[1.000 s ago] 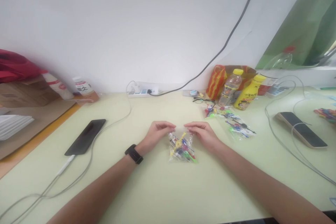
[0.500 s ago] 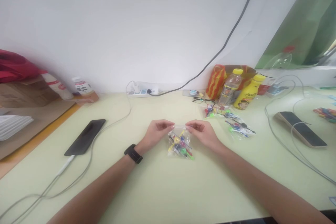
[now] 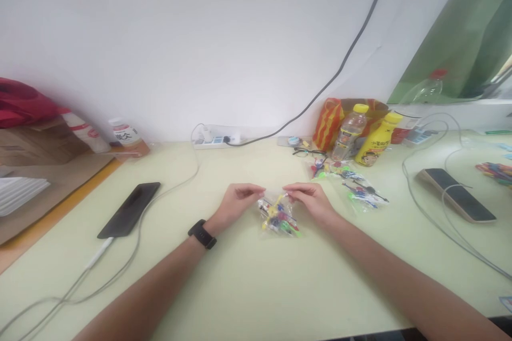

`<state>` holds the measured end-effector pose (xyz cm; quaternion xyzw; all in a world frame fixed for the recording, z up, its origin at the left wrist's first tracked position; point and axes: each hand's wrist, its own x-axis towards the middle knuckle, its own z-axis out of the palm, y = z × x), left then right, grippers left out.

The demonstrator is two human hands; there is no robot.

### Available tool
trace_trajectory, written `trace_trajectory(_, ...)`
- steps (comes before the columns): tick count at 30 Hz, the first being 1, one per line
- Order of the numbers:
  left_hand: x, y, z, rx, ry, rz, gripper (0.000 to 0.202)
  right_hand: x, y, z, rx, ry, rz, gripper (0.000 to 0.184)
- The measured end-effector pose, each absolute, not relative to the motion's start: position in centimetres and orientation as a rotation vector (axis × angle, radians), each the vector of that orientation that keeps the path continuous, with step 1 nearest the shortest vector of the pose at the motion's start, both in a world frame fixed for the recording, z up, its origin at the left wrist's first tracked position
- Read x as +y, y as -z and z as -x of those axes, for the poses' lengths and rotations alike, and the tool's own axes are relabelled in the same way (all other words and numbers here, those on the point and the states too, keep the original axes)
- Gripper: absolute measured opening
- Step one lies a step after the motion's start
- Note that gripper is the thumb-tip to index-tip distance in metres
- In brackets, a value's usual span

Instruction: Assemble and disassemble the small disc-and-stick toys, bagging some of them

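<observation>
A clear plastic bag (image 3: 279, 217) with small colourful plastic pieces inside is in front of me on the pale table. Yellow, red, green, blue and white parts show through it. My left hand (image 3: 237, 202) pinches its upper left corner between thumb and fingertips. At the upper right corner, my right hand (image 3: 312, 200) is closed in a pinch as well. Beyond my right hand lie similar filled bags, one nearer (image 3: 365, 195) and others just behind it (image 3: 334, 169).
Drink bottles (image 3: 376, 141) stand at the back right beside a striped red-and-yellow bag (image 3: 328, 125). Glasses (image 3: 309, 152) lie nearby. On the left is a black phone (image 3: 130, 210) on a cable. A power strip (image 3: 216, 138) sits against the wall; a dark-topped device (image 3: 456, 194) lies right.
The bag's lower part has swung slightly up and to the right, and its pieces have shifted. Both hands keep almost the same place at its top corners.
</observation>
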<state>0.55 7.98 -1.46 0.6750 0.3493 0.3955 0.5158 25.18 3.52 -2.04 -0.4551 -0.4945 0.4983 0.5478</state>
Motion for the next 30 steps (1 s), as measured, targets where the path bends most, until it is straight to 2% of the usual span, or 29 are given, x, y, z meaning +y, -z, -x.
trace_trajectory(6, 7.6, 1.0, -0.5, 0.777, -0.941, -1.605, 0.020, 3.3, 1.9, -25.1, -1.263, -1.132, 1.030, 0.017)
trace_trajectory(11, 7.8, 1.4, -0.6, 0.815, -0.939, -1.600, 0.035, 3.4, 2.0, -25.0, -1.321, -1.110, 1.103, 0.033)
trace_trajectory(15, 8.0, 1.8, -0.8, 0.824, -0.910, -1.707, 0.027, 3.2, 2.0, -24.9, -1.416, -1.056, 1.121, 0.028)
trace_trajectory(24, 7.7, 1.6, -0.7, 0.811, -0.933, -1.591, 0.029, 3.0, 1.6, -24.8, -1.368, -1.092, 1.068, 0.030)
trace_trajectory(30, 7.3, 0.9, -0.4, 0.838, -0.970, -1.596, 0.023, 3.1, 1.6, -25.1, -1.362, -1.067, 1.046, 0.022)
